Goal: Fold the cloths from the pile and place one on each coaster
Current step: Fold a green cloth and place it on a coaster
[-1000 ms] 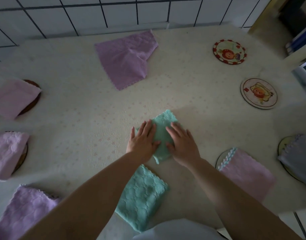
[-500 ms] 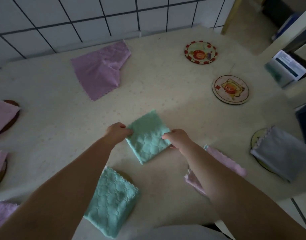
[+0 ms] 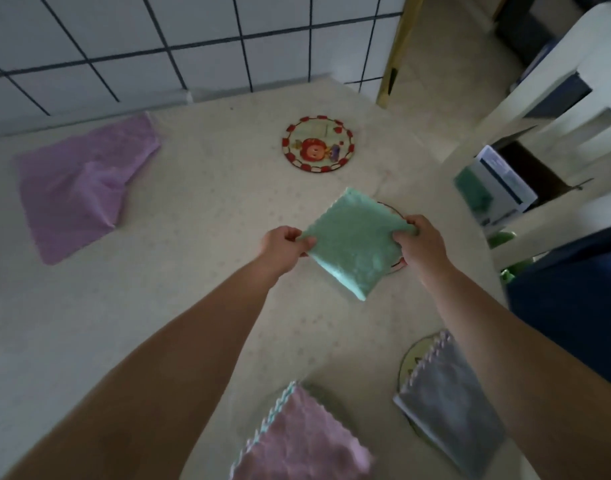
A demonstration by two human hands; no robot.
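At 6 o'clock, nearest: pink folded cloth (image 3: 302, 441) and grey folded cloth (image 3: 449, 407), each on its own coaster. Mid-table: left hand (image 3: 286, 244) and right hand (image 3: 422, 242) pinching opposite corners of the green folded cloth (image 3: 353, 241), held over a partly hidden coaster (image 3: 397, 213). Placing step, apparently; next, lowering it centred. At 12, bare strawberry-rimmed coaster (image 3: 318, 143); at 10, unfolded purple cloth (image 3: 86, 185).

Mint-green folded cloth (image 3: 354, 241); lilac cloth (image 3: 86, 188); red-rimmed cartoon coaster (image 3: 318, 144)
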